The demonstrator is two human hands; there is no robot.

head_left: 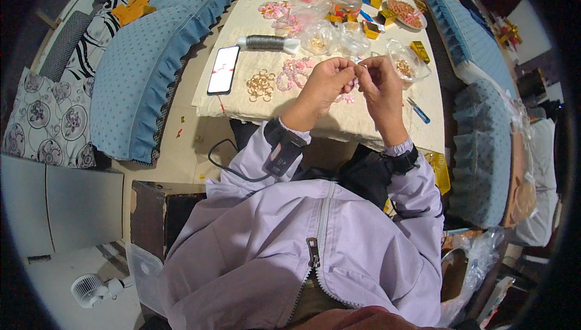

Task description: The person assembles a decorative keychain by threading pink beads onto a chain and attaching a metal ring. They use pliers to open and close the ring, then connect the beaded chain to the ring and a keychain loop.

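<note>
My left hand (325,86) and my right hand (381,91) meet above the table's near side, fingertips pinched together. Whatever small piece sits between them is mostly covered by the fingers. Some pink beads (346,97) show just below, between the hands; I cannot tell whether they hang from the fingers or lie on the cloth. Left of my left hand are strung pink beads (290,77) and a pile of gold-coloured rings (261,86). Right of my right hand lies a small blue-handled tool (419,111), with an open plastic bag of gold-coloured pieces (407,66) beyond it.
A lit phone (223,71) and a spool of dark thread (264,43) lie at the left of the cloth-covered table (242,107). Farther back are more pink beads (275,10), a clear tub with an orange lid (347,3) and a plate of small brown pieces (407,13). Blue-covered seats (142,69) flank it.
</note>
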